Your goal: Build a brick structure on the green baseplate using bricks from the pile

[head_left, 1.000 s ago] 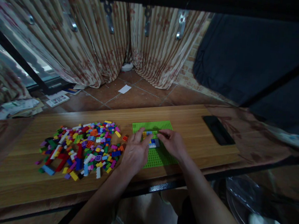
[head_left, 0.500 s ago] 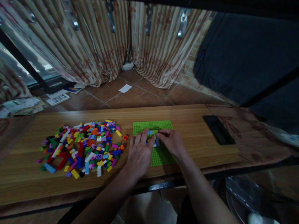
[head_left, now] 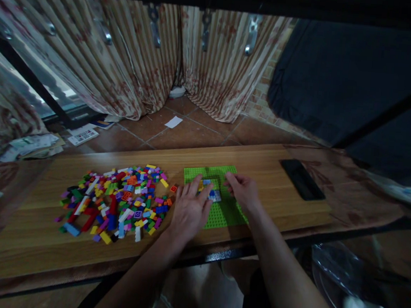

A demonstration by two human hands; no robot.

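A green studded baseplate [head_left: 222, 217] lies on the wooden board in front of me. A small cluster of light blue, white and yellow toy bricks [head_left: 215, 195] is on its middle. My left hand [head_left: 188, 210] rests over the plate's left side, fingers stretched and apart, with the fingertips at the bricks. To the right of the cluster, my right hand [head_left: 244, 191] is raised just over the plate, its thumb and index finger pinched together. What that pinch holds, if anything, is too small to make out.
A loose pile of many-coloured bricks [head_left: 116, 201] spreads over the board's left half, one orange brick [head_left: 173, 188] near my left hand. A black phone [head_left: 302, 179] lies at the right. Beyond the board are curtains [head_left: 134, 63] and a tiled floor.
My right hand has moved right, away from the brick cluster, and more of the bricks now shows. The left hand stays nearly in place, its thumb and fingers slightly shifted.
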